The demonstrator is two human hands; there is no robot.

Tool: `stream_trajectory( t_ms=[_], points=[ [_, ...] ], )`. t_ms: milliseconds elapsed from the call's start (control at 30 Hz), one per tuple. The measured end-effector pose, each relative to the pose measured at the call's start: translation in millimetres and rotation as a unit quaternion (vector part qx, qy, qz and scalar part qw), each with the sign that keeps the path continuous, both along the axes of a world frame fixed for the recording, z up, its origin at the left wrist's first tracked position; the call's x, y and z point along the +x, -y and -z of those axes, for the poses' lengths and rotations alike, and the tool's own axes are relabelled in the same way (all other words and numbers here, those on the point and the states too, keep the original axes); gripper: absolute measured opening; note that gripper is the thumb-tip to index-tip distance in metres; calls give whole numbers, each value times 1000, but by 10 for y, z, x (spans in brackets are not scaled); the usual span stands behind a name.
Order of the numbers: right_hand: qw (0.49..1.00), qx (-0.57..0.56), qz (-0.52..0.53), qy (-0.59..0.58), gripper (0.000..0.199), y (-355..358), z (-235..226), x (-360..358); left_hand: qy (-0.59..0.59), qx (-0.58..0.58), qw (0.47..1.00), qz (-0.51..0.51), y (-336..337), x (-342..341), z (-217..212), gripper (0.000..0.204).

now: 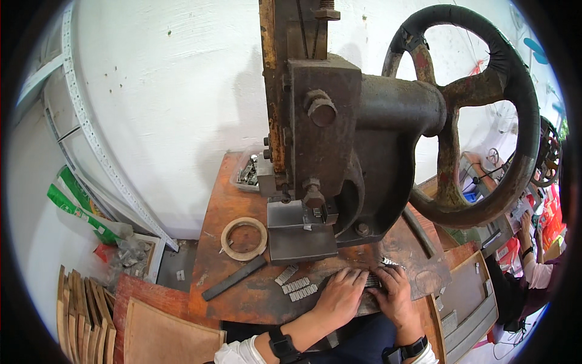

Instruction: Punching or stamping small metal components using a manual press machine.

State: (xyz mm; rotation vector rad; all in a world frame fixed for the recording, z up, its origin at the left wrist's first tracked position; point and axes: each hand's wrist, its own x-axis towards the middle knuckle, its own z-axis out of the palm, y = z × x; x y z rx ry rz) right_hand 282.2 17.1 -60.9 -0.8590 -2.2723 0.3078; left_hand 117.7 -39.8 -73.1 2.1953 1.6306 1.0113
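Observation:
At the near edge of the worn wooden table [254,301], my left hand [341,297] and my right hand [392,294] are close together. Their curled fingers hold a ribbed metal strip [371,280] between them, partly covered by the fingers. Just beyond my right fingertips lies a small shiny metal strip [388,261]. Left of my left hand, several short segmented metal strips [296,285] rest on the wood. A heavy dark hand press [324,139] stands beyond my hands, with a steel block [302,244] at its base.
A tape roll [244,239] and a dark flat bar [234,278] lie left of the press. Behind them is a clear tub of metal parts [247,173]. The press's big handwheel [526,121] overhangs the right side. Wooden boards [85,315] stand lower left. Another person's arm [530,255] shows far right.

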Motion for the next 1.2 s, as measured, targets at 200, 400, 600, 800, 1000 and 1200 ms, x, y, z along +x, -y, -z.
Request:
stream_trajectory(
  t_ms=[200,400,600,800,1000,1200],
  points=[
    [999,-30,-20,-5,54,-101,11,89,42,2,999,-11,-36,-20,56,48],
    [994,64,81,40,54,86,60,149,69,18,997,-28,-91,-53,-6,37],
    [986,74,89,121,54,242,22,89,67,12,998,-15,-112,-29,18,36],
    [983,76,107,130,54,245,43,112,68,6,998,-16,-109,-28,40,35],
    [986,72,99,112,53,219,57,115,69,12,997,-14,-118,-37,63,36],
    [989,53,104,86,53,218,49,137,73,21,997,-25,-106,-32,15,36]
  ],
)
